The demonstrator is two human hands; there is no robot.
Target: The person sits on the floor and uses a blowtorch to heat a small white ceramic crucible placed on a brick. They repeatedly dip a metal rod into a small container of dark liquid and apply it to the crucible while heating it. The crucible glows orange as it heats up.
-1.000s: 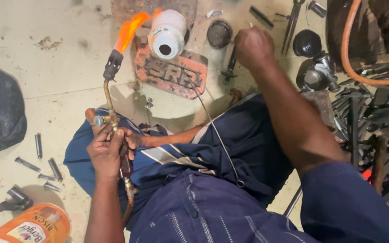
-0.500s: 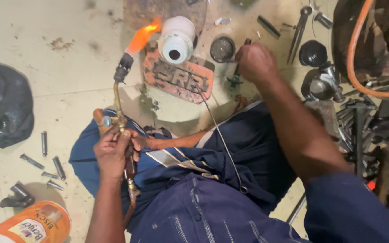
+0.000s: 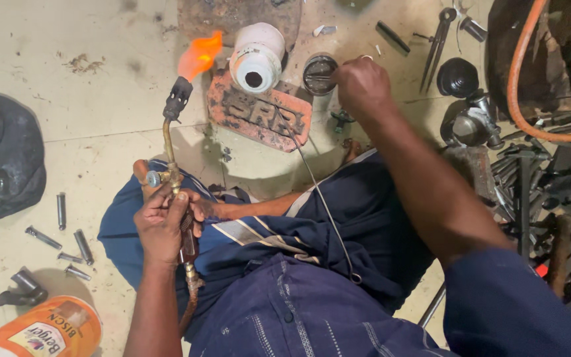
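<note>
Torch (image 3: pixel 174 142) lit, gripped firmly in left hand (image 3: pixel 161 227), flame beside white cylinder (image 3: pixel 256 57) on rusty plate (image 3: pixel 259 114); right hand (image 3: pixel 362 86) pinches thin rod over small round can (image 3: pixel 319 73); heating seems underway, joining unfinished.

Single head camera looks steeply down, close over the floor (image 3: pixel 67 152)

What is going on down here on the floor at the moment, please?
A person sits on the floor with a lit gas torch in the left hand, its orange flame beside a white cylindrical part. The right hand holds a thin wire rod at a small round metal cup. Bolts and tools lie scattered around.
</note>
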